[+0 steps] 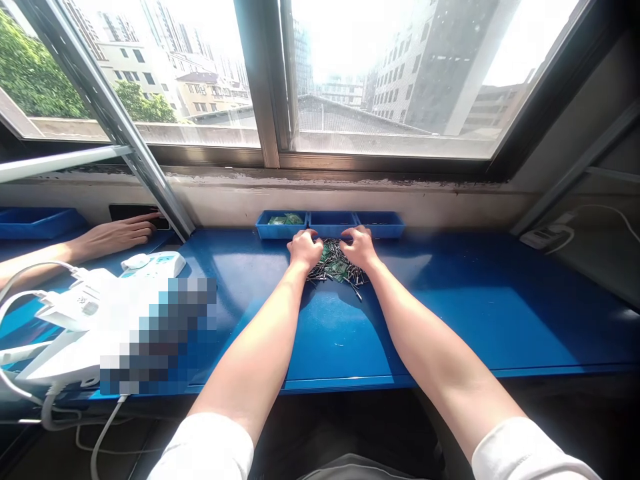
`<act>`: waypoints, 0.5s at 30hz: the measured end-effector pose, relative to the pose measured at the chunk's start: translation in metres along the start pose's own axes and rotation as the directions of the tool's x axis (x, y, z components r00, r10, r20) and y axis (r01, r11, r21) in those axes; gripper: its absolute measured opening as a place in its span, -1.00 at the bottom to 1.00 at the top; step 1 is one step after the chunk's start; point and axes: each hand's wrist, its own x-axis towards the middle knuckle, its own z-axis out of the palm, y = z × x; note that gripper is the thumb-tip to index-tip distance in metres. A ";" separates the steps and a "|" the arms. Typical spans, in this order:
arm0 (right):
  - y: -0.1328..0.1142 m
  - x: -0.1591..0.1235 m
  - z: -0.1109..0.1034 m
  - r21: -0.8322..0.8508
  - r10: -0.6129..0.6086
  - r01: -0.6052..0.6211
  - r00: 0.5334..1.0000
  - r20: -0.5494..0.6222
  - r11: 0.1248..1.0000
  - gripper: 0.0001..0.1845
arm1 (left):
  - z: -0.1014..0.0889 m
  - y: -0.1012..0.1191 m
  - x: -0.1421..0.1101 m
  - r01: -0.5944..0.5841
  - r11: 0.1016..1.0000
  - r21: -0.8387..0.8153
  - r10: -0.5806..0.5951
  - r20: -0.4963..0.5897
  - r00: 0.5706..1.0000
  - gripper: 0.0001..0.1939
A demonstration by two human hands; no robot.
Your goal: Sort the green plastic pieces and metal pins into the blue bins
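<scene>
Parts pile (340, 261) lies between left hand (306, 249) and right hand (359, 249) — both curled, grip unclear.

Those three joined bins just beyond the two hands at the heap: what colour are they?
Blue; the bins show best in the head view.

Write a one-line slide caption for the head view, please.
Left hand and right hand at heaped dark parts and green pieces on a blue table, near three blue bins.

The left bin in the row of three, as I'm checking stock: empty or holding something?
Holding something: green pieces show inside the bin. How full, I cannot tell; its front wall hides the bottom.
</scene>
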 end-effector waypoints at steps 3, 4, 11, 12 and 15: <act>-0.004 -0.004 0.004 -0.082 0.001 0.010 0.990 0.144 0.997 -0.69 | 0.002 -0.001 0.000 -0.025 0.999 0.026 0.024 0.043 0.999 -0.73; -0.004 -0.004 0.005 -0.103 0.005 0.014 0.983 0.184 0.995 -0.68 | 0.002 -0.001 -0.001 -0.029 0.999 0.031 0.027 0.053 0.998 -0.73; 0.000 -0.003 0.007 -0.050 -0.091 0.105 0.970 0.227 0.993 -0.76 | 0.005 -0.003 -0.001 -0.035 0.998 0.059 0.030 0.077 0.997 -0.73; 0.001 -0.002 0.007 -0.038 -0.104 0.115 0.970 0.219 0.993 -0.77 | 0.005 -0.003 -0.001 -0.032 0.998 0.063 0.027 0.079 0.997 -0.73; 0.003 -0.001 0.008 -0.017 -0.116 0.122 0.973 0.201 0.992 -0.80 | 0.005 -0.003 -0.001 -0.030 0.997 0.065 0.025 0.083 0.996 -0.72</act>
